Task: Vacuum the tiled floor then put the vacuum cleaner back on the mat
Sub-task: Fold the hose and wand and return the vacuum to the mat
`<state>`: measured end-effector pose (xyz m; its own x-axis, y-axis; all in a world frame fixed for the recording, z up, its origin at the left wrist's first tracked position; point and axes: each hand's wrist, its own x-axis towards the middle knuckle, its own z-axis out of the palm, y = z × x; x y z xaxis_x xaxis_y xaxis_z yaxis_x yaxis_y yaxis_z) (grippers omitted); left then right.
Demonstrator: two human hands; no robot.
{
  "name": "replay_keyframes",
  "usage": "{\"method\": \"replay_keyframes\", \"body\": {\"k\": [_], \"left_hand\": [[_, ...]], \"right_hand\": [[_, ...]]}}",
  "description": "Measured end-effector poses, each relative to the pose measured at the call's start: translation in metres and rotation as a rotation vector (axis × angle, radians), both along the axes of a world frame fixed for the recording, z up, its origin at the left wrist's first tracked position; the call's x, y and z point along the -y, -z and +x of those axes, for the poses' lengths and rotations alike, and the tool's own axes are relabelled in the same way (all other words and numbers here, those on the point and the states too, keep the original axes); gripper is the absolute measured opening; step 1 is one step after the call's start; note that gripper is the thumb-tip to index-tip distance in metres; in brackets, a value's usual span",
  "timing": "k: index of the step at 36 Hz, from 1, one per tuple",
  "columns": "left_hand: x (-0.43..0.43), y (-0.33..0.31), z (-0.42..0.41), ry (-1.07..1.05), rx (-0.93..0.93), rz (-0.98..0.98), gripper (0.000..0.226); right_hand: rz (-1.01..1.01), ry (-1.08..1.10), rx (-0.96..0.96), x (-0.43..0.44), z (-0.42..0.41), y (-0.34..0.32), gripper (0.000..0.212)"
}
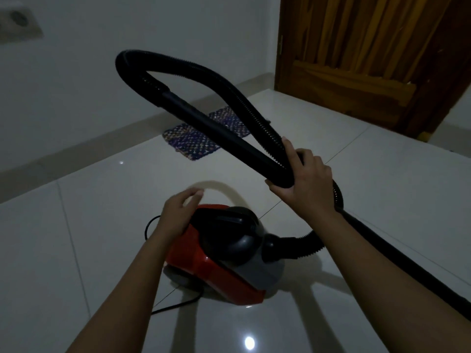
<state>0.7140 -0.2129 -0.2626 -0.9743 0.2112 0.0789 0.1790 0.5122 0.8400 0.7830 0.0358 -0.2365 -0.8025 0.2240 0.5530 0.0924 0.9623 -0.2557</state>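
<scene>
A red and grey vacuum cleaner with a black top stands on the white tiled floor in the lower middle. Its black ribbed hose loops high into the air, and a rigid black wand runs off to the lower right. My right hand grips the hose and wand together where they cross. My left hand hovers at the vacuum's left rear with relaxed, slightly curled fingers, holding nothing. A blue patterned mat lies against the wall behind the hose loop.
A wooden door stands at the upper right. A black power cord trails on the floor left of the vacuum. A wall socket sits at the upper left. A grey skirting runs along the wall.
</scene>
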Motion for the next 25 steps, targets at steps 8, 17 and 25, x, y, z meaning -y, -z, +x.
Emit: {"method": "replay_keyframes", "body": {"k": [8,17,25], "left_hand": [[-0.007,-0.007,0.011,0.540,0.013,-0.482,0.060],[-0.017,-0.008,-0.001,0.647,-0.126,-0.687,0.050],[-0.022,-0.013,-0.017,0.746,0.038,-0.581,0.045]], "right_hand": [[-0.001,0.006,-0.006,0.001,0.005,-0.002,0.088],[0.028,0.012,-0.023,-0.002,-0.002,0.003,0.088],[-0.047,0.038,0.041,-0.003,-0.014,-0.005,0.089]]}}
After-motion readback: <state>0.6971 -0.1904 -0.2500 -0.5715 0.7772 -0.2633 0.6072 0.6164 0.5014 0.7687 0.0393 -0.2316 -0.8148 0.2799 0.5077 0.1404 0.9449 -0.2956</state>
